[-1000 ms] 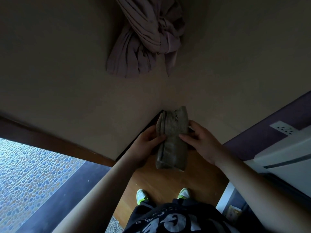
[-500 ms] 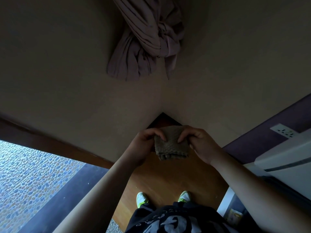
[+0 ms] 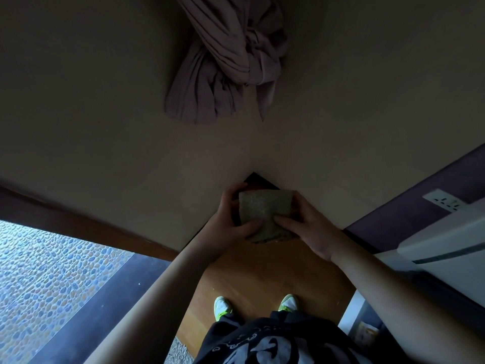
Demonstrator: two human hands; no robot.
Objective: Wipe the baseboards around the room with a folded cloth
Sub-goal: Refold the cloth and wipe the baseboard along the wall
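A grey-green folded cloth (image 3: 265, 211), roughly square, is held in front of me over the room's corner. My left hand (image 3: 228, 222) grips its left edge, thumb across the lower front and fingers curled behind. My right hand (image 3: 307, 227) grips its right edge, thumb on the front near the bottom. The dark baseboard (image 3: 259, 178) shows as a small wedge at the corner, just above the cloth, and runs down both walls, mostly hidden behind my hands and arms.
Beige walls (image 3: 105, 127) meet at the corner. A knotted mauve curtain (image 3: 228, 67) hangs above. Wooden floor (image 3: 262, 279) with my two shoes (image 3: 223, 307) lies below. A pebble-patterned floor (image 3: 52, 271) lies left beyond a brown sill. A white appliance (image 3: 441, 243) and wall socket (image 3: 443, 202) stand right.
The long, narrow cloth has been folded in half into a compact square. Both hands shifted their hold from its sides to the edges of the shorter pad and tilted it flat.
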